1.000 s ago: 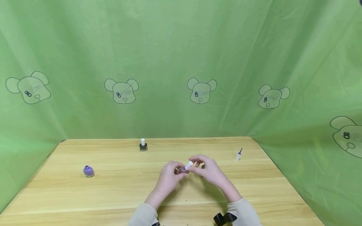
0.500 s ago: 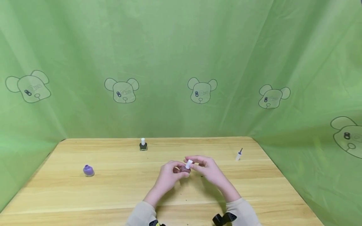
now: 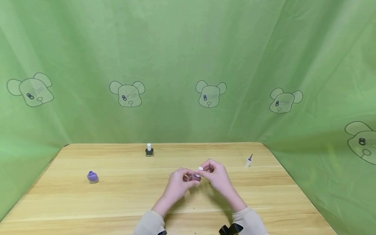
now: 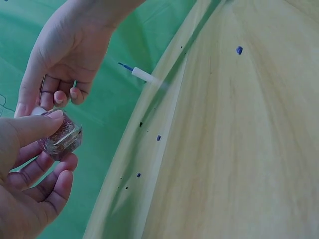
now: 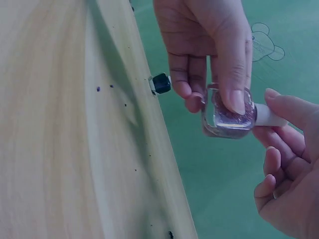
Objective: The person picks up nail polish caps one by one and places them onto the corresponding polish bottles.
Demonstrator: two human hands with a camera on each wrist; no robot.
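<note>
My left hand (image 3: 177, 187) grips a small square glass nail polish bottle (image 5: 232, 117) with glittery pinkish polish inside, thumb on one flat side and fingers behind. The bottle's white cap (image 5: 269, 115) is on its neck, and my right hand (image 3: 216, 174) pinches that cap between thumb and index finger. The other right fingers curl loosely below, as the right wrist view shows. In the head view both hands meet over the middle of the table, and the fingers partly cover bottle and cap.
On the wooden table (image 3: 123, 199) an uncapped purple polish bottle (image 3: 92, 177) stands at left. A dark polish bottle (image 3: 149, 151) with a white cap is at the back. A white cap with its brush up (image 3: 249, 161) stands at right. Dark specks dot the wood; a green curtain (image 3: 164, 58) encloses the table.
The bottle and both hands have shifted slightly right. The cap was tilted up and showed more between the hands; now the right fingers cover most of it.
</note>
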